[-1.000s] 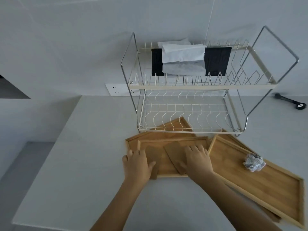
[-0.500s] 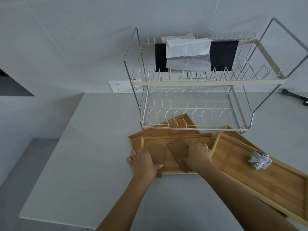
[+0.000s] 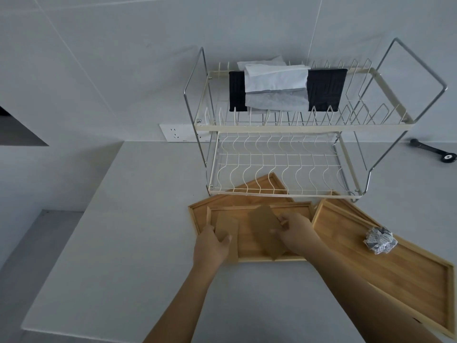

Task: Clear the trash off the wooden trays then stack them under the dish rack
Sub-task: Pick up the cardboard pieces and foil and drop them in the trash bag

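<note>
Several wooden trays lie on the counter in front of a two-tier wire dish rack [image 3: 279,164]. The top middle tray [image 3: 296,211] holds two brown cardboard pieces. My left hand [image 3: 210,246] pinches the left cardboard piece [image 3: 226,225] at the tray's near left corner. My right hand [image 3: 295,232] grips the larger cardboard piece [image 3: 263,224], which tilts up off the tray. A lower tray [image 3: 249,191] pokes partly under the rack. A big tray [image 3: 385,276] to the right carries a crumpled paper ball [image 3: 378,240].
The rack's top shelf holds a black box with white paper draped over it [image 3: 286,90]. A wall socket [image 3: 176,132] sits left of the rack. A black tool [image 3: 435,151] lies far right. The counter edge runs along the left and near side.
Both hands have closed on the cardboard pieces; the right one has lifted and tilted its piece. The view has shifted slightly.
</note>
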